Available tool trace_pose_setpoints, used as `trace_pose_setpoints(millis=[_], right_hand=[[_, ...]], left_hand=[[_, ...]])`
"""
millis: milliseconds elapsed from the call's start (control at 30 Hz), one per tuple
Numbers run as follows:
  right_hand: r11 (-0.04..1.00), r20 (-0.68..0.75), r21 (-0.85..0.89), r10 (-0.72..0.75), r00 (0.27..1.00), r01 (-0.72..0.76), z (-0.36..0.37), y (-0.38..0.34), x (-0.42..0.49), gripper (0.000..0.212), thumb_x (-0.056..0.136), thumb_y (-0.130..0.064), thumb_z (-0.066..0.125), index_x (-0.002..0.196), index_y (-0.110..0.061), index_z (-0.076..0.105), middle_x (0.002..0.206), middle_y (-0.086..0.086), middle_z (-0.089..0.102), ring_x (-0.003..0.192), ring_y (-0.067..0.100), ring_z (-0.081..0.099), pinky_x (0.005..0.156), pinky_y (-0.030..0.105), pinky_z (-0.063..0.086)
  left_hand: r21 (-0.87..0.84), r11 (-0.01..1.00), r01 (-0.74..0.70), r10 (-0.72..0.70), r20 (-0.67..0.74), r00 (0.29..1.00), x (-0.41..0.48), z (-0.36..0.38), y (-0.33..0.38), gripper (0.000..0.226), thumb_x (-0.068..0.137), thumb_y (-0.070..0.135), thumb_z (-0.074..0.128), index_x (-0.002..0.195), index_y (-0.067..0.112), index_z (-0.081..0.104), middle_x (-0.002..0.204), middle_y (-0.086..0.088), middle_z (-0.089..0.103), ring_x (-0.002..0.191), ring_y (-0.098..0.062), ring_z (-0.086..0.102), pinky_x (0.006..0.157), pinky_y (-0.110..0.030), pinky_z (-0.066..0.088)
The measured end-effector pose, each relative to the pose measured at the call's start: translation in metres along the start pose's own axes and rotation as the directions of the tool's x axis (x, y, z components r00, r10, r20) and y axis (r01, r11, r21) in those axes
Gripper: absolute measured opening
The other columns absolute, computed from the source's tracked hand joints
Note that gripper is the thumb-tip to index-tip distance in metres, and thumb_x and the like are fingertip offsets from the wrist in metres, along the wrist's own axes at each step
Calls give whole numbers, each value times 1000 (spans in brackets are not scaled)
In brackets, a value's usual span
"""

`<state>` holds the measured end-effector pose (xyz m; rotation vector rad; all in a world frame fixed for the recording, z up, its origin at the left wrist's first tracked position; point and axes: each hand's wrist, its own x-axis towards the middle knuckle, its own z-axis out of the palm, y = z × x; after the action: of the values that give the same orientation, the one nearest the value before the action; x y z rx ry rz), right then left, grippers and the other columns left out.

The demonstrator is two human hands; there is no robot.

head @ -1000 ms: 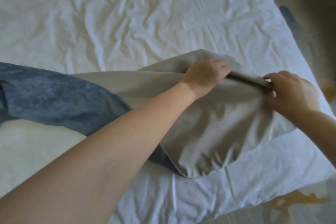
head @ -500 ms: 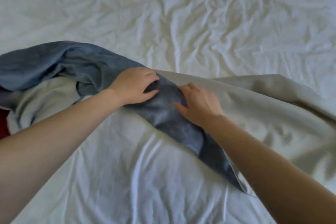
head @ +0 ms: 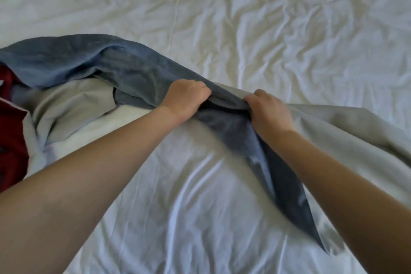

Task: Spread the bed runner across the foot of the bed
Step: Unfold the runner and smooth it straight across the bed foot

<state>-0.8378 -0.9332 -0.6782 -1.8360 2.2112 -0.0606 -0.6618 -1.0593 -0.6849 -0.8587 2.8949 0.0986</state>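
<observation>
The bed runner [head: 124, 66] is a long cloth, blue on one face and grey-beige on the other. It lies twisted across the white bed sheet [head: 244, 18] from the left edge to the right edge. Its beige side lies open at the right, and its blue side is bunched at the left. My left hand [head: 185, 98] grips a blue fold near the middle, fingers curled round it. Just to the right, my right hand [head: 268, 110] grips the same twisted stretch. A blue tail hangs down toward the lower right under my right forearm.
A dark red cloth [head: 11, 131] lies at the left edge beside the bunched runner. The wrinkled white sheet covers the bed above and below the runner.
The view swung left from the bed's right corner. Both hands moved along the runner from its beige end to the twisted blue middle, and they now grip it in closed fists.
</observation>
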Motion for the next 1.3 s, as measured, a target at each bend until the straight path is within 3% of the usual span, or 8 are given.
trace_pose_setpoints(millis=[133,400,533,667,800,1033,1233,1300], right_hand=[[998,-65,-70,-7,998,3,-16,15,24,19,80,2,55,94,-10,62,90,10,52,76,32,54,58,36,42],[979,-172,-181,63,983,-94,-33,35,82,21,77,6,51,89,-7,62,86,10,49,70,31,49,55,33,33],[971,-204,-183,117,972,-156,-41,41,118,18,80,3,49,86,-6,63,81,10,49,67,27,41,56,34,34],[962,-185,-218,123,975,-163,-49,43,147,19,78,8,49,86,-3,63,80,11,47,68,28,43,58,34,36],[955,-205,-236,130,970,-177,-58,48,181,20,76,9,51,86,-2,64,85,16,54,71,33,50,58,36,38],[941,-94,-242,218,971,-235,-19,46,197,22,78,11,47,85,-2,63,81,13,52,66,29,47,57,33,37],[948,-81,-229,208,975,-221,-3,50,202,23,79,8,48,91,-5,64,84,12,56,67,29,49,56,32,35],[963,-118,-176,187,975,-206,-9,48,200,27,80,4,47,98,-8,64,91,13,58,76,33,54,59,34,39]], left_hand=[[-38,999,11,-15,-98,995,19,-8,-7,23,92,13,48,105,14,67,100,-7,67,92,-30,61,71,-42,49],[-110,994,-24,-1,-220,976,59,-17,-28,22,93,18,50,105,14,68,92,-11,68,84,-33,61,65,-44,49],[-26,1000,-6,1,-207,978,94,-27,-50,19,89,18,50,95,15,68,87,-9,64,78,-31,59,55,-34,33],[32,999,9,-2,-192,981,131,-37,-70,24,89,13,46,97,15,68,92,-9,66,80,-30,60,58,-33,33],[55,998,44,-32,-201,979,151,-42,-85,20,86,10,46,88,12,66,85,-10,64,68,-26,50,56,-33,29],[54,994,97,-95,-35,995,151,-13,-88,15,85,5,50,83,11,64,77,-6,59,65,-25,48,54,-32,31],[26,999,41,-39,-90,995,149,4,-92,18,91,8,46,91,11,64,85,-8,63,71,-26,53,54,-33,34],[-40,999,24,-29,-132,991,145,0,-92,23,96,20,44,102,12,64,97,-7,66,84,-27,59,59,-37,42]])
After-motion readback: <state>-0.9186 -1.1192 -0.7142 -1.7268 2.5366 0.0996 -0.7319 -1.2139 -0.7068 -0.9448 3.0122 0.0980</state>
